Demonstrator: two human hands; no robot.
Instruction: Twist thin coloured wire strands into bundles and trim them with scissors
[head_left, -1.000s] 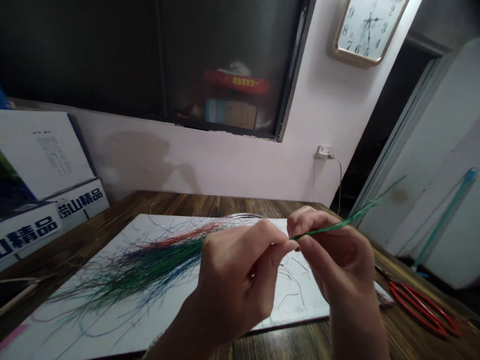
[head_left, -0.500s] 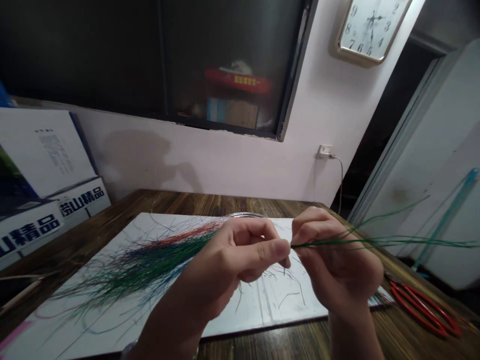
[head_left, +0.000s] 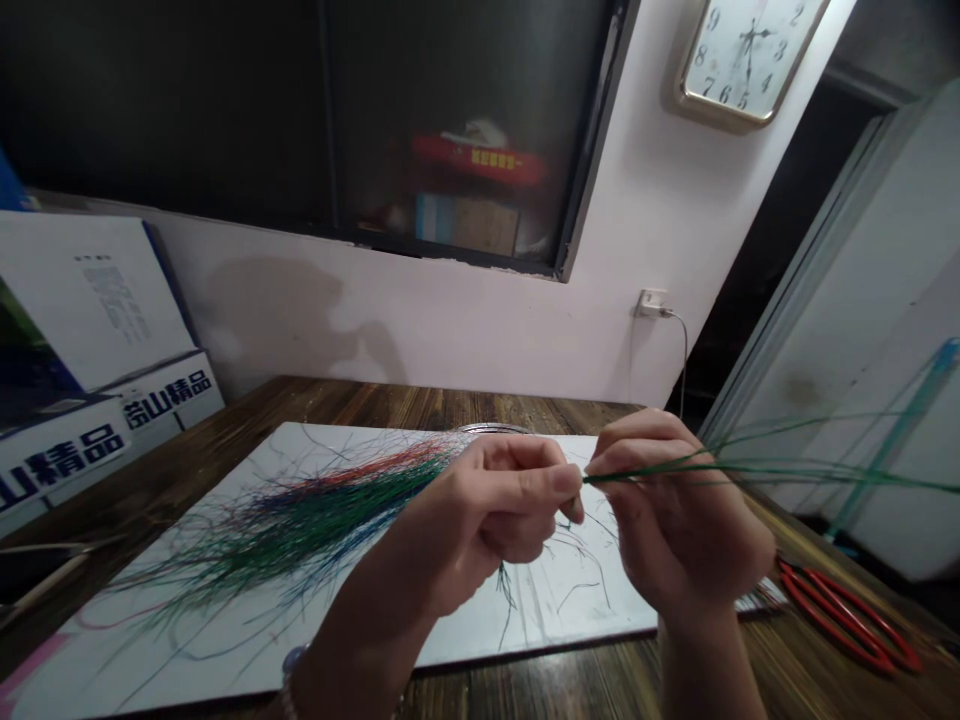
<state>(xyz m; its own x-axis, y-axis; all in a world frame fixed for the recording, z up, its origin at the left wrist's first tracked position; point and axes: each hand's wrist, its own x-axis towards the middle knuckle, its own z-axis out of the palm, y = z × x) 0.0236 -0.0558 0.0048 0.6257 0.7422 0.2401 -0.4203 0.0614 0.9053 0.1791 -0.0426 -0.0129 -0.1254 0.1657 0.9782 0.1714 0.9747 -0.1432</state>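
Observation:
Between thumb and forefinger, my left hand (head_left: 510,500) pinches the near end of a bundle of thin green wires (head_left: 780,467). My right hand (head_left: 675,510) is closed close beside it, its fingertips on the same wires, which fan out past it to the right. A few dark green strand ends (head_left: 506,585) hang below my left hand. Under both hands lies a white board (head_left: 465,640). On its left part rests a large loose heap of green, blue and red wires (head_left: 315,520), and stray wire bits (head_left: 585,580) lie on its right.
Red-handled scissors (head_left: 847,615) lie at the right of the wooden table (head_left: 600,685). White boxes (head_left: 97,430) stand at the left. Behind the board is a round rim (head_left: 495,429). A wall with a dark window, a socket and a clock (head_left: 750,60) rises beyond.
Both hands keep their pinch on the green wires, with small finger shifts. The far wire ends swing a little, and dark strand ends now show below my left hand.

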